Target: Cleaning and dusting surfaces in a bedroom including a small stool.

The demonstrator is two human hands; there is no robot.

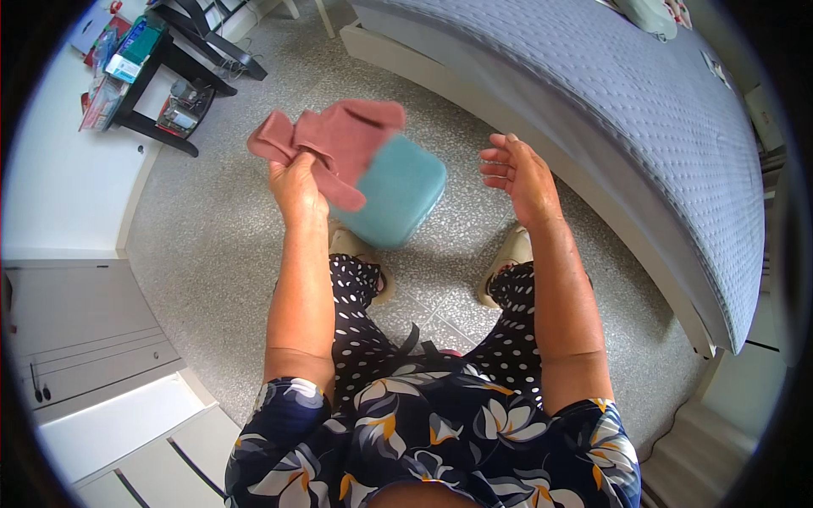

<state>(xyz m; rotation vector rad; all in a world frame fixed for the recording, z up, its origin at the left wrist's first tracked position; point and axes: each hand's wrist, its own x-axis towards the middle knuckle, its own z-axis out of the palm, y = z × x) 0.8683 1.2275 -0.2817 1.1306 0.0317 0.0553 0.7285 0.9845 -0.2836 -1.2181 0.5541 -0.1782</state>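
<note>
A dusty-pink cloth (346,133) hangs in loose folds from my left hand (297,190), pinched between the thumb and fingers. Part of the cloth overlaps a teal padded stool seat (403,190) in front of my feet; whether the two touch I cannot tell. My right hand (517,178) is raised on the other side of the stool, near the bed. Its fingers are slightly apart and curled, with nothing in them. The stool's legs are hidden under the seat.
On the right runs a bed with a grey-blue quilted cover (610,108) and a pale frame (457,86). A dark table (168,63) bearing boxes and packets stands at upper left. Grey cabinet doors (82,317) are at left. The floor (209,267) is speckled terrazzo.
</note>
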